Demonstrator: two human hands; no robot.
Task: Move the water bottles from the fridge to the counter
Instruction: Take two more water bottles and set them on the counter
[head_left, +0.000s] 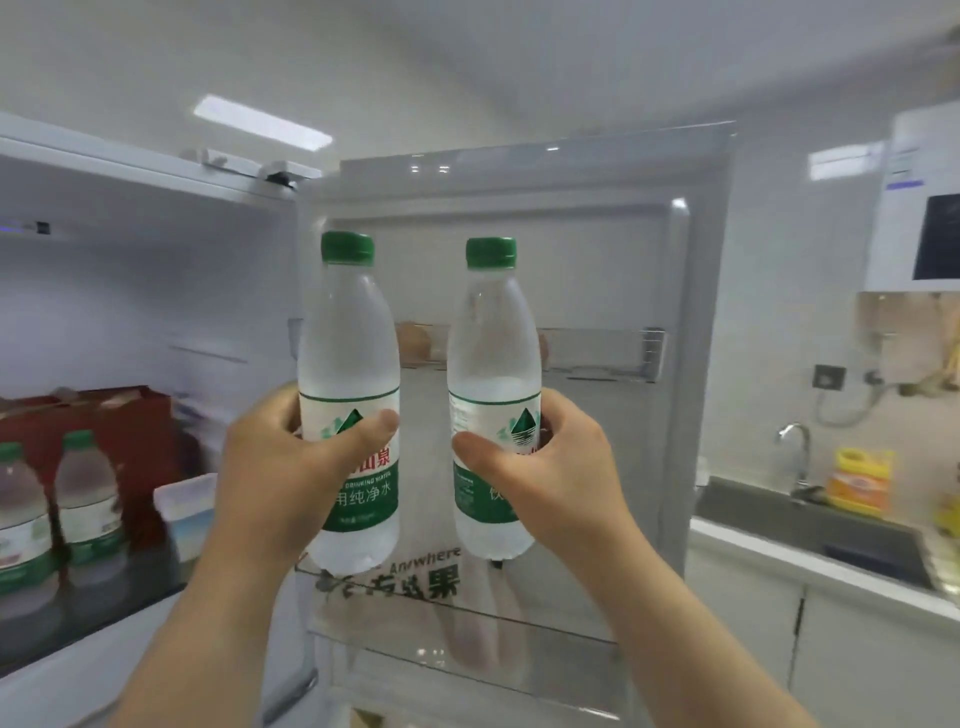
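I hold two clear water bottles with green caps and green-white labels upright in front of the open fridge door (691, 364). My left hand (280, 478) grips the left bottle (348, 343) around its label. The right bottle (491, 343) is held the same way in my right hand (561, 478). Both bottles hang just above the door's lower shelf (467, 613). Two more bottles (88, 499) of the same kind stand on a shelf inside the fridge at the far left. The counter (810, 566) lies to the right of the fridge door.
A dark red box (119, 426) and a white container (187, 499) sit inside the fridge behind the shelf bottles. On the right, a sink (857, 535) with a faucet (797, 452) is set into the counter, with a yellow pack (857, 478) behind it and white cabinets below.
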